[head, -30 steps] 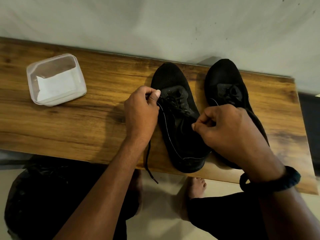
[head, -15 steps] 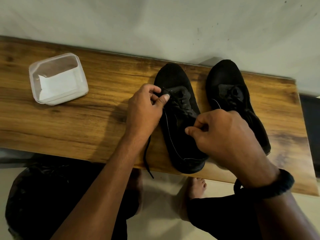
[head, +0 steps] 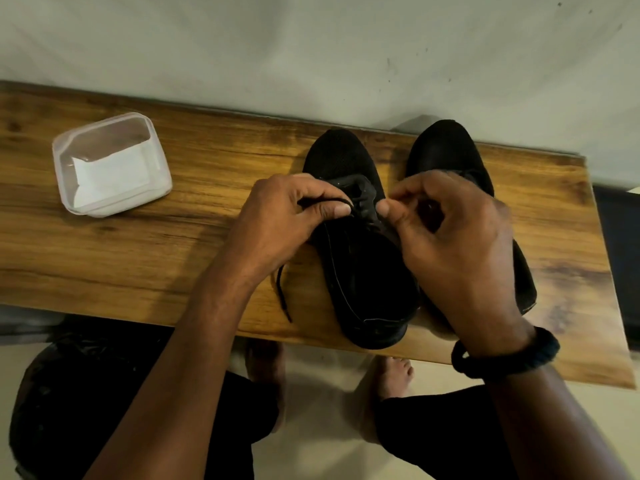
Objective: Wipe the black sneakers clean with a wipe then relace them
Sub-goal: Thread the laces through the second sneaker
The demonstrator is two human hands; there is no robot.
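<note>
Left hand (head: pixel 277 220): thumb and forefinger pinching the black lace (head: pixel 363 194) over the near sneaker (head: pixel 363 278).
Right hand (head: pixel 453 233): fingers curled, pinching the same lace, almost touching the left hand.
Near sneaker: flat on the counter (head: pixel 138 258), toe toward the wall.
Second sneaker (head: pixel 445 150): just beside it, partly hidden by the right hand.
Lace tail: trailing toward the counter's near edge.
Tub (head: pixel 69 157): well apart, far left, white wipe (head: pixel 107 178) inside.

Brown wood-grain plank tabletop (head: pixel 121 265) spans centre. Clear rectangular plastic tub (head: pixel 110 140) on it, 10 o'clock. Pale scuffed wall (head: pixel 311 46), 12 o'clock. Black crumpled bundle (head: pixel 69 393) on beige floor (head: pixel 329 393), 7 o'clock.
</note>
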